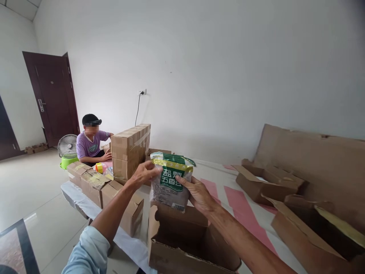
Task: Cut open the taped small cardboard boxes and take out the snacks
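Between my two hands is a green, yellow and clear plastic food packet [168, 192] with large white lettering. My left hand [145, 173] pinches its upper left edge. My right hand [198, 192] grips the right side, thumb across the front. The packet hangs roughly upright above the back of an open cardboard box [182, 258], whose visible inside looks bare and dark. What lies behind the packet is hidden.
Taped cartons [129, 148] are stacked ahead, with more boxes [91, 182] along the table's left edge. Open boxes [258, 186] stand at right beside a large cardboard sheet [313, 163]. A person [92, 142] sits beyond the stack near a fan [67, 146].
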Demonstrator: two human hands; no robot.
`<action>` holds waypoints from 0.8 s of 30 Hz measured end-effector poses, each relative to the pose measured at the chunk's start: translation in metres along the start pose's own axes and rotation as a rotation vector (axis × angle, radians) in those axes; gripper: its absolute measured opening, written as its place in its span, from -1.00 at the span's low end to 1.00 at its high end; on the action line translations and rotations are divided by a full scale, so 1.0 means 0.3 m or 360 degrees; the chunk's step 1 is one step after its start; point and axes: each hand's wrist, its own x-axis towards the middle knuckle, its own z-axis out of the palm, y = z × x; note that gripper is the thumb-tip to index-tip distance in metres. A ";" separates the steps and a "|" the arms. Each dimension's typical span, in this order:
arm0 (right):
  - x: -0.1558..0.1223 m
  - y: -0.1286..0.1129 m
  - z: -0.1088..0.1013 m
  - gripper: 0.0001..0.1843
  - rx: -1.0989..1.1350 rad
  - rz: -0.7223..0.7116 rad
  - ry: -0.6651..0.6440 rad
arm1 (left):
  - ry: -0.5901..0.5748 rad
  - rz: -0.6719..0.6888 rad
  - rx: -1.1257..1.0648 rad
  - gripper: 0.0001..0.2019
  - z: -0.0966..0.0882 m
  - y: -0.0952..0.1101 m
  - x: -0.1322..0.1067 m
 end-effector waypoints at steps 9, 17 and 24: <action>0.020 0.015 0.027 -0.36 -0.0010 0.0016 -0.0008 | -0.0108 -0.0039 -0.0118 -0.29 -0.036 -0.125 -0.074; -0.009 0.079 -0.013 -0.42 -0.0337 0.0067 -0.0167 | 0.0102 0.0043 -0.0239 -0.28 -0.046 -0.197 -0.038; 0.005 0.113 -0.034 -0.34 -0.0264 0.0189 -0.0122 | 0.0036 -0.0067 -0.0163 -0.30 -0.074 -0.210 -0.029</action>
